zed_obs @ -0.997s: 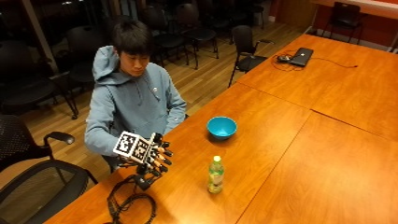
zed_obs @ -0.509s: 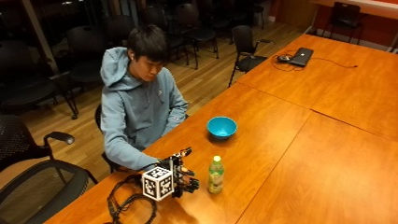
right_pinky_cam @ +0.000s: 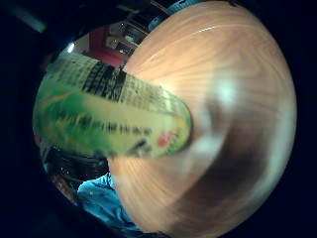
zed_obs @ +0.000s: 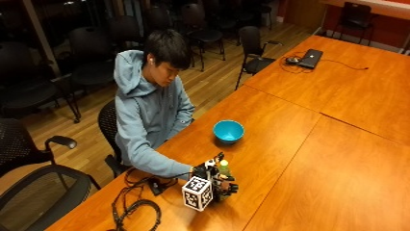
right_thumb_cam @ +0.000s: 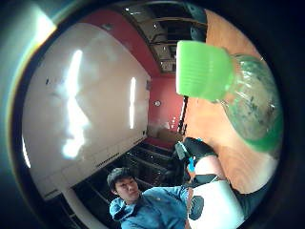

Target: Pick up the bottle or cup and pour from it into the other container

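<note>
**Bottle at the gloved hand, bowl apart on the table**

The bottle (zed_obs: pixel 224 169) stands upright on the wooden table (zed_obs: pixel 333 144), near the edge where the person sits. It has a light green cap (right_thumb_cam: pixel 202 70) and a green and yellow label (right_pinky_cam: pixel 109 114). In the little finger side palm view, the label fills much of the picture, so the bottle body is close to the palm. In the thumb side palm view, the cap and the clear shoulder of the bottle lie beside the palm, over the table surface.

The right hand (zed_obs: pixel 214 180) is at the bottle, on the side toward the person. Whether its fingers curl round the bottle cannot be told; the outside view hides them.

The blue bowl (zed_obs: pixel 228 131) sits on the table farther along, well apart from the bottle. A laptop (zed_obs: pixel 311 57) lies at the table's far end.
</note>
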Tool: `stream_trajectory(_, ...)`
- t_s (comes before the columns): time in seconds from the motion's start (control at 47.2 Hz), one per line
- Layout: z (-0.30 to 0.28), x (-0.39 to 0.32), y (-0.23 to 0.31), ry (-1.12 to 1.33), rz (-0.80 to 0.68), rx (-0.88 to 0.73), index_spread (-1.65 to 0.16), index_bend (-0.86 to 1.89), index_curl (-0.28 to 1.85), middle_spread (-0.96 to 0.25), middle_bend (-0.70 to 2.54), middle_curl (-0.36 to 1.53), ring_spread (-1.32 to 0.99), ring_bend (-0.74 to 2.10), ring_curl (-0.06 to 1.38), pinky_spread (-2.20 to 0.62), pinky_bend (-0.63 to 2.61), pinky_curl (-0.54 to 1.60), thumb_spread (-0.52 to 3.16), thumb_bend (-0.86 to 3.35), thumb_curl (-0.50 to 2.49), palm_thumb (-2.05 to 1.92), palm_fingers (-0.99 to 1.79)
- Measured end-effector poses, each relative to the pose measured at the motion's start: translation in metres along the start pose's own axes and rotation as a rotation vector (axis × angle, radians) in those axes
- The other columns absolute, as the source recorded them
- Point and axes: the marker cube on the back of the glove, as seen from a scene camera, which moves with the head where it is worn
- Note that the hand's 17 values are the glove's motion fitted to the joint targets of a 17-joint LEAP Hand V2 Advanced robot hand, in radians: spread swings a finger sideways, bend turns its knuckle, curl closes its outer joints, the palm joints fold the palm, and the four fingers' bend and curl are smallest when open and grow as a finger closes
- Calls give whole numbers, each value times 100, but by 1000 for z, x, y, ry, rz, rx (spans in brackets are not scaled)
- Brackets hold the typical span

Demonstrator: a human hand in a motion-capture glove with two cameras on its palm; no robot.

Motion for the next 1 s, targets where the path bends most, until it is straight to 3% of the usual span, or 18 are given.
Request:
stream_trajectory(0.064, 5, 1, -5, 11, -10, 24, -39, 15, 18, 5, 19, 32, 14, 55, 29, 26, 80, 29, 80, -2, 40, 76, 10)
stream_trajectory(0.297, 26, 5, -16, -19, -19, 104, -22, 27, 28, 2, 36, 38, 1, 57, 30, 12, 60, 23, 73, 3, 46, 99, 91)
stream_trajectory(0.594, 54, -8, -19, 35, -26, 65, -14, 17, 36, -4, 33, 43, -14, 50, 36, -11, 50, 27, 44, -3, 56, 106, 110)
stream_trajectory(0.763, 100, -47, -1, 288, -117, -157, -13, 17, 38, -5, 31, 44, -16, 48, 38, -15, 48, 29, 34, -4, 60, 106, 114)
stream_trajectory(0.891, 127, -93, 53, 496, -109, -632, -12, 16, 39, -5, 31, 46, -16, 47, 40, -17, 47, 31, 30, -4, 62, 105, 115)
stream_trajectory(0.997, 119, -145, 17, 802, -215, -633, -12, 16, 39, -5, 30, 46, -17, 47, 41, -18, 46, 32, 28, -4, 63, 105, 115)
